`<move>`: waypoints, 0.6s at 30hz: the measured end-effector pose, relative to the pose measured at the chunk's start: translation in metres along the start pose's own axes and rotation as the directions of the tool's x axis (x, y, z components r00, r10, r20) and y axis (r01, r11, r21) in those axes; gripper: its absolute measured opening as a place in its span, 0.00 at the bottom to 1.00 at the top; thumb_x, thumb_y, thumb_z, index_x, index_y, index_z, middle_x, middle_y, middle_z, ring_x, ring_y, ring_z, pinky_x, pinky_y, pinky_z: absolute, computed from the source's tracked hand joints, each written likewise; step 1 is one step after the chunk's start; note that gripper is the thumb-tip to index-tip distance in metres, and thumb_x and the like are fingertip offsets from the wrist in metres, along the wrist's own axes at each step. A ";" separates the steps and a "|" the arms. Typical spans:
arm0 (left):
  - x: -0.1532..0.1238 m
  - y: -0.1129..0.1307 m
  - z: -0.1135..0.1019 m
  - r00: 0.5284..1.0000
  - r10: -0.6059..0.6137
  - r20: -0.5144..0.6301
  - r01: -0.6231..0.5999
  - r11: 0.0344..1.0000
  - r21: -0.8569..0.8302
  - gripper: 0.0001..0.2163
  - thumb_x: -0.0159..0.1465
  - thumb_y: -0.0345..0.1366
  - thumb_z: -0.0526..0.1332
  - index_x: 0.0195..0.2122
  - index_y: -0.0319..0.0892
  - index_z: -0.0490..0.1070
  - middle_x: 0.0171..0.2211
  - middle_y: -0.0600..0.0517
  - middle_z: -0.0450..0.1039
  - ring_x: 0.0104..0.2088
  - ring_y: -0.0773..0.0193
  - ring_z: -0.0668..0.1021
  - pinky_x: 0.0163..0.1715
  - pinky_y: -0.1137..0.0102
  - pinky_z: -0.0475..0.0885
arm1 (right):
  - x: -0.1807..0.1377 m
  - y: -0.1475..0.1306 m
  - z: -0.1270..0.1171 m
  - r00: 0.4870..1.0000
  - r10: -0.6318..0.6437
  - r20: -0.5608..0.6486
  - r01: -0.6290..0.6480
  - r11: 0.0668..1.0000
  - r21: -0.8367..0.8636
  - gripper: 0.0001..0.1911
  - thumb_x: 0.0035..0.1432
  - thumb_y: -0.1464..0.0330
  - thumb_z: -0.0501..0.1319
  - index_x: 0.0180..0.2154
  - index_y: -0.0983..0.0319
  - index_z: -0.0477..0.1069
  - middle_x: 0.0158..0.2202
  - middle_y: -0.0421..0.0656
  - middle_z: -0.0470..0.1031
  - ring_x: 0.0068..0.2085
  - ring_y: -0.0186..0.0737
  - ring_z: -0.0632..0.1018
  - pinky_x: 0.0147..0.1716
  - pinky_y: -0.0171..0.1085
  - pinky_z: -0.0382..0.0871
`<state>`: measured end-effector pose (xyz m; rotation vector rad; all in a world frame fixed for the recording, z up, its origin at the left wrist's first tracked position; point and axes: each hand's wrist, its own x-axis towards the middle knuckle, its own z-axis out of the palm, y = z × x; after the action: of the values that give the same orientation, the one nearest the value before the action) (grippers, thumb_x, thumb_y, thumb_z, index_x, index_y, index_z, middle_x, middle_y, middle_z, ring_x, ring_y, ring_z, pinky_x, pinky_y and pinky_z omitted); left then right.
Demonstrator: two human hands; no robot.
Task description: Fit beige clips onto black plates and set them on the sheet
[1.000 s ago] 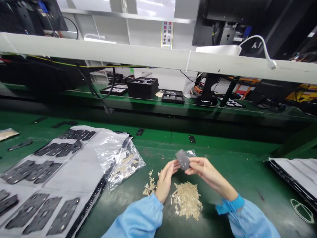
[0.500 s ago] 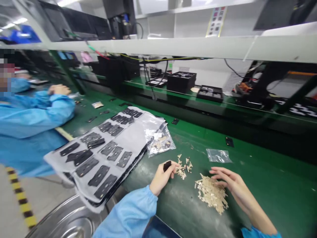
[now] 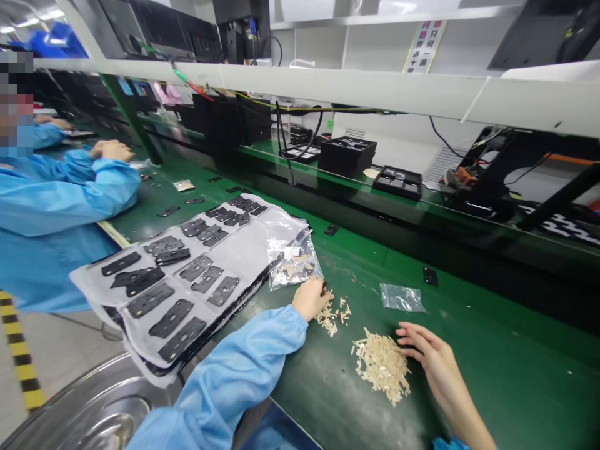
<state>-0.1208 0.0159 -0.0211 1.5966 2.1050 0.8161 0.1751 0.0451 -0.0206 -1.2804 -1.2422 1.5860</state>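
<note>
My left hand point(image 3: 310, 300) is closed, with a small dark piece point(image 3: 324, 289) partly showing at its fingers. It rests at the edge of a small scatter of beige bits point(image 3: 329, 320), just below a clear plastic bag point(image 3: 295, 262) holding more bits. A larger heap of thin beige pieces point(image 3: 382, 365) lies on the green tabletop. At the right side of that heap is my right hand point(image 3: 434, 356), open, fingers apart, fingertips at or near the heap's edge; whether they touch it I cannot tell.
Rows of flat black parts point(image 3: 173, 319) lie on white sheeting point(image 3: 244, 240) at left. A small clear bag point(image 3: 402, 297) and a loose black part point(image 3: 430, 275) lie beyond the heap. A co-worker's sleeves point(image 3: 70, 194) are at far left; black trays point(image 3: 347, 154) stand on the ledge.
My left hand has moved up and away, toward the clear bag, and its dark piece shows less. My right hand stays beside the heap. The whole view has shifted slightly.
</note>
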 end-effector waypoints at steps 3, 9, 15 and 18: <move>0.005 0.001 0.005 0.999 -0.039 0.025 0.038 0.998 0.046 0.05 0.53 0.35 0.65 0.27 0.41 0.71 0.31 0.48 0.73 0.34 0.58 0.76 0.35 0.68 0.68 | 0.000 0.001 0.000 1.000 0.003 0.003 -0.003 1.000 0.003 0.16 0.51 0.61 0.65 0.39 0.64 0.75 0.37 0.47 0.76 0.35 0.41 0.76 0.31 0.34 0.73; 0.008 -0.003 0.003 0.996 -0.050 0.074 0.048 0.998 0.028 0.06 0.54 0.36 0.63 0.22 0.42 0.70 0.24 0.52 0.73 0.28 0.62 0.76 0.29 0.72 0.66 | -0.004 -0.004 0.006 0.999 0.009 0.032 -0.009 1.000 -0.003 0.15 0.52 0.61 0.64 0.39 0.63 0.75 0.35 0.47 0.76 0.34 0.40 0.76 0.30 0.34 0.72; 0.013 -0.008 -0.003 0.997 0.002 0.071 0.008 0.991 -0.135 0.07 0.55 0.36 0.61 0.21 0.41 0.69 0.20 0.53 0.71 0.23 0.64 0.74 0.26 0.72 0.65 | -0.007 -0.007 0.008 1.000 0.007 0.026 -0.007 1.000 0.011 0.14 0.51 0.61 0.65 0.38 0.63 0.76 0.35 0.47 0.76 0.33 0.40 0.76 0.30 0.35 0.72; 0.014 0.001 -0.012 0.995 0.061 0.085 -0.036 0.963 -0.269 0.08 0.55 0.39 0.61 0.25 0.39 0.71 0.22 0.51 0.72 0.24 0.64 0.74 0.26 0.72 0.67 | -0.008 -0.009 0.009 1.000 -0.016 0.008 0.016 1.000 0.019 0.15 0.51 0.61 0.65 0.38 0.64 0.76 0.35 0.48 0.76 0.33 0.40 0.76 0.29 0.35 0.73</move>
<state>-0.1312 0.0269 -0.0106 1.5153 1.8107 0.9764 0.1676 0.0376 -0.0093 -1.2510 -1.2362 1.5894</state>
